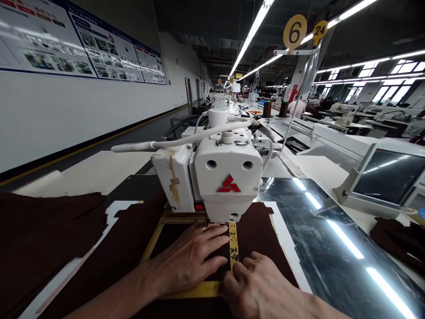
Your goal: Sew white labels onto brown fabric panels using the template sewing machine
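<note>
My left hand (191,257) lies flat on dark brown fabric (258,239), its fingers spread and pointing right, beneath the white sewing machine head (229,177). Around that patch of fabric runs a yellow frame (199,290), with handwritten marks on its right strip. My right hand (254,283) is curled at the lower right corner of the frame, fingers bent onto the marked strip; whatever its fingertips grip is hidden. A white template edge (285,241) shows beside the fabric on the right.
More brown fabric (43,235) spreads over the left side. A dark glossy plate (318,235) covers the right of the table, with a screen (388,175) beyond it. Two dark thread cones (267,109) stand behind the machine. Someone in a light top (296,107) is farther back.
</note>
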### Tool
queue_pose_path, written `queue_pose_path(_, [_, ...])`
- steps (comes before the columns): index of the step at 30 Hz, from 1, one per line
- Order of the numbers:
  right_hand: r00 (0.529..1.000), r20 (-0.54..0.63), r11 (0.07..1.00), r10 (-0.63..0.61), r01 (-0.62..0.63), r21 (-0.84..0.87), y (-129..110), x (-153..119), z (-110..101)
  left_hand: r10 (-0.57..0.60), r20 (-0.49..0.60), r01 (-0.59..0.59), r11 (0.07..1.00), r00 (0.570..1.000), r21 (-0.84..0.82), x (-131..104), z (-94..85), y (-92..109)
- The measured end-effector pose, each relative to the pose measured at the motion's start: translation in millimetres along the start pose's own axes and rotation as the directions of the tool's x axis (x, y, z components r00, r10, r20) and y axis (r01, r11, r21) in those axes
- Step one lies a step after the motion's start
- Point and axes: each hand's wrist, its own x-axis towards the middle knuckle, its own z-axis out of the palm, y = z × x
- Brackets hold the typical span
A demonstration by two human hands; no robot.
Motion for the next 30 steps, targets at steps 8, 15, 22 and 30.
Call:
queue_pose_path(8, [0.997,-0.060,0.998,0.051,-0.048,0.045,3.2,-4.6,-6.0,-0.070,0.125,0.068,0.997,0.990,0.024,1.8,0.0,2.1])
queue_pose_path(15, [0.993,0.122,0.996,0.009,-0.019,0.083,6.5,-1.1,-22.6,-0.105,0.132,0.104,0.994,0.986,0.010,1.9,-2.6,4.9])
queue_pose_path(22, [0.992,0.123,0.999,-0.026,0.021,0.047,5.5,0.7,-17.1,-0.093,0.088,0.088,0.995,0.992,0.055,-0.4,-0.8,6.0])
queue_pose_path(30, [0.994,0.107,0.997,-0.030,0.023,0.068,5.8,2.8,-12.3,-0.101,0.158,0.085,0.991,0.982,0.104,-0.9,-5.2,5.6])
